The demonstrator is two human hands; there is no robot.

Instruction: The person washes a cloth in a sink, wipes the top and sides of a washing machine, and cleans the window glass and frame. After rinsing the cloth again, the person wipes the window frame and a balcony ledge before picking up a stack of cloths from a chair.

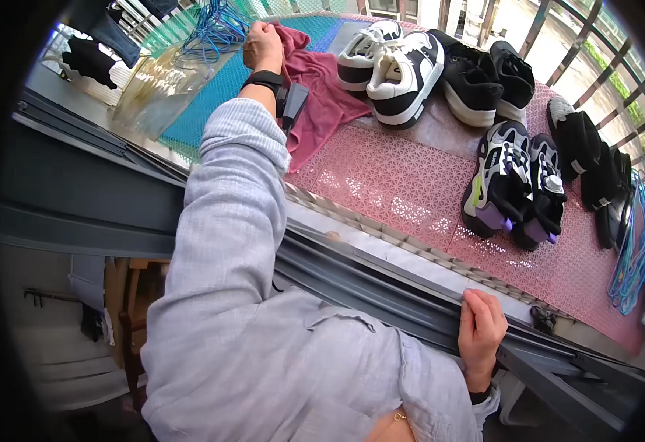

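The maroon cloth point(321, 94) is gripped at its top corner by the closed left hand point(262, 44), trailing toward five o'clock. The window track point(381, 295) is clasped by the right hand point(481, 331), well apart.

No legible text, brand name, number or sign appears on the white-and-black sneakers point(392, 62), the black shoes point(484, 77), the maroon cloth point(322, 96) or the pink floor mat point(403, 184); shoe markings are too small to read.
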